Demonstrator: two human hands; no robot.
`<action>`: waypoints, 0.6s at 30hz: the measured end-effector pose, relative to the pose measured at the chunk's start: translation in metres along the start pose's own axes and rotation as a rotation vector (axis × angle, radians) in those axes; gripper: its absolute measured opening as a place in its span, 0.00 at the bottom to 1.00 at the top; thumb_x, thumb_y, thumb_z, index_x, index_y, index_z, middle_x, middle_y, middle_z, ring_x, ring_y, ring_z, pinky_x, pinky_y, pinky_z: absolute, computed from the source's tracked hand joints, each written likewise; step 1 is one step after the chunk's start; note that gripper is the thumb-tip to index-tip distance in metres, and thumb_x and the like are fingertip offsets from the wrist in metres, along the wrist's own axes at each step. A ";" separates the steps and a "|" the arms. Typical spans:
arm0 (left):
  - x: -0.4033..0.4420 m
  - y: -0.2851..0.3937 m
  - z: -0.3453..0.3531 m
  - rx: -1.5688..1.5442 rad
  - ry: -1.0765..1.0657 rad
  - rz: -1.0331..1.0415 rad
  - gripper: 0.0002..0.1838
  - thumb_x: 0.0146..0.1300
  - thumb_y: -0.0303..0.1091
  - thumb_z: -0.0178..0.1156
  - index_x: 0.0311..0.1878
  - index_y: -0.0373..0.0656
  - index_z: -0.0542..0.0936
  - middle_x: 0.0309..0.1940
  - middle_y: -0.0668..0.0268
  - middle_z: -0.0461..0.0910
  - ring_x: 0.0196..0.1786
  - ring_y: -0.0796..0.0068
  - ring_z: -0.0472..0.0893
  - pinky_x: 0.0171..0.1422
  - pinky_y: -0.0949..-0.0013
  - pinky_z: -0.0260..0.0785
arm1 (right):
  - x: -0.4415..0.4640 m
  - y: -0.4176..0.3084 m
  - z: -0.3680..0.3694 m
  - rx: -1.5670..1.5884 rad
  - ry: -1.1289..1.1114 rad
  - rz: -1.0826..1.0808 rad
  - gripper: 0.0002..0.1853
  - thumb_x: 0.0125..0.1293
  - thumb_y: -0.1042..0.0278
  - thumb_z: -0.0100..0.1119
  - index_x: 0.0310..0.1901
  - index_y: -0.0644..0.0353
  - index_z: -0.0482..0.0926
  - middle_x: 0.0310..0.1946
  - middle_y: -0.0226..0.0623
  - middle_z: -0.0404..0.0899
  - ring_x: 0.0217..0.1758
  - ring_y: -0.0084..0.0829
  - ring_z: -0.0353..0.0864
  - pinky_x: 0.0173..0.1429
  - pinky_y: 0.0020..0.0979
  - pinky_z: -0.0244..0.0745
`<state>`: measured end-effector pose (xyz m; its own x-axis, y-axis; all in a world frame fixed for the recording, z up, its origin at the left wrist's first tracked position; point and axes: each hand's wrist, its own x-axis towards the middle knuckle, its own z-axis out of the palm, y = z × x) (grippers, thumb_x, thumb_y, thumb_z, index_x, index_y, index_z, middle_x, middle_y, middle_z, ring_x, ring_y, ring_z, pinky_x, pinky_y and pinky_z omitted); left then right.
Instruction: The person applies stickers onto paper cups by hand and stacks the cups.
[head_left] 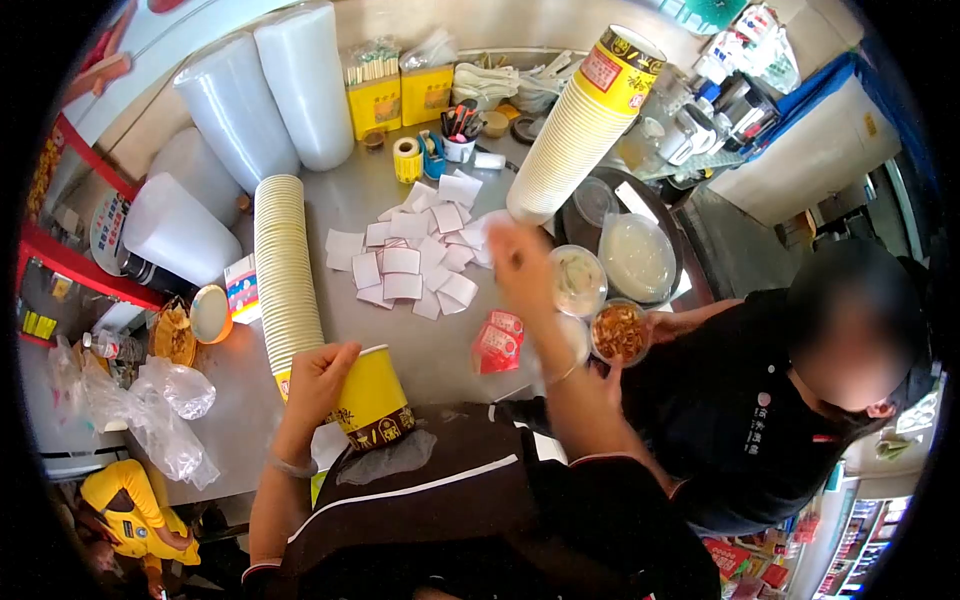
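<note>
Counter [343,310] shows between paper slips [403,261] and cup stack [286,270]; left fingers [340,362] clamp yellow tub's rim [372,351]; right fingers [508,242] blurred, can't tell.

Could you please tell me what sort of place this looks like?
Probably a takeaway food counter, judging by the tall stacks of paper tubs, the orange-brown food and the heaped paper slips.
</note>
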<state>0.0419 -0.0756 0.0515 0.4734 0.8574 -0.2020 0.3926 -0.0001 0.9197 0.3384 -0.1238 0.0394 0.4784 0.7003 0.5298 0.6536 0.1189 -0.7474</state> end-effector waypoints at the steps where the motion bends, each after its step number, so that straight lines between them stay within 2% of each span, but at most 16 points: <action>1: -0.001 0.001 0.001 -0.007 -0.018 0.008 0.16 0.63 0.36 0.58 0.25 0.31 0.77 0.14 0.73 0.68 0.19 0.87 0.65 0.21 0.75 0.56 | -0.045 0.026 0.016 -0.078 -0.135 0.119 0.11 0.59 0.70 0.58 0.43 0.60 0.77 0.40 0.43 0.78 0.42 0.40 0.77 0.49 0.35 0.71; 2: -0.001 -0.001 0.001 0.025 -0.033 0.010 0.17 0.63 0.36 0.58 0.25 0.31 0.77 0.14 0.73 0.68 0.19 0.87 0.65 0.21 0.75 0.56 | -0.090 0.047 0.029 -0.155 -0.151 0.196 0.13 0.58 0.69 0.57 0.44 0.62 0.76 0.46 0.45 0.75 0.48 0.43 0.73 0.53 0.37 0.68; 4: -0.002 -0.004 0.000 0.083 -0.058 0.007 0.17 0.63 0.37 0.58 0.25 0.31 0.77 0.13 0.73 0.68 0.19 0.88 0.65 0.21 0.76 0.55 | -0.141 0.060 0.028 -0.290 -0.086 0.283 0.17 0.55 0.71 0.57 0.47 0.66 0.74 0.50 0.48 0.71 0.53 0.47 0.68 0.57 0.39 0.65; 7: -0.003 0.003 0.005 0.039 -0.030 -0.005 0.18 0.63 0.37 0.58 0.24 0.30 0.77 0.13 0.74 0.68 0.18 0.88 0.65 0.20 0.76 0.55 | -0.165 0.065 0.010 -0.522 -0.102 0.217 0.22 0.53 0.72 0.57 0.50 0.69 0.70 0.51 0.52 0.69 0.54 0.51 0.66 0.59 0.40 0.64; 10: 0.002 -0.012 0.007 0.051 -0.071 0.020 0.19 0.63 0.38 0.58 0.24 0.30 0.77 0.12 0.74 0.69 0.18 0.88 0.65 0.20 0.76 0.55 | -0.172 0.077 0.012 -0.576 -0.186 0.184 0.23 0.52 0.73 0.57 0.51 0.71 0.68 0.51 0.53 0.68 0.53 0.52 0.67 0.59 0.42 0.64; 13: 0.001 -0.010 0.007 0.065 -0.103 0.025 0.18 0.63 0.37 0.58 0.24 0.30 0.77 0.13 0.74 0.70 0.18 0.88 0.66 0.20 0.76 0.56 | -0.177 0.089 0.016 -0.635 -0.308 0.294 0.24 0.49 0.73 0.59 0.50 0.69 0.69 0.50 0.53 0.68 0.53 0.52 0.67 0.57 0.43 0.65; 16: -0.005 -0.002 0.005 0.054 -0.066 0.038 0.18 0.63 0.37 0.58 0.24 0.30 0.77 0.13 0.74 0.70 0.18 0.88 0.66 0.20 0.77 0.56 | -0.172 0.090 0.015 -0.529 -0.313 0.190 0.23 0.50 0.71 0.59 0.49 0.66 0.70 0.50 0.51 0.69 0.51 0.51 0.69 0.55 0.43 0.66; 18: -0.007 -0.005 0.005 -0.009 -0.045 0.012 0.18 0.63 0.37 0.58 0.24 0.30 0.77 0.13 0.75 0.70 0.18 0.88 0.66 0.20 0.77 0.56 | -0.167 0.089 0.019 -0.512 -0.337 0.239 0.22 0.50 0.70 0.59 0.49 0.64 0.70 0.49 0.49 0.70 0.49 0.49 0.71 0.54 0.44 0.67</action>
<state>0.0406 -0.0840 0.0469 0.5132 0.8333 -0.2057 0.3796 -0.0054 0.9251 0.3052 -0.2168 -0.1234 0.4895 0.8579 0.1561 0.7883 -0.3589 -0.4998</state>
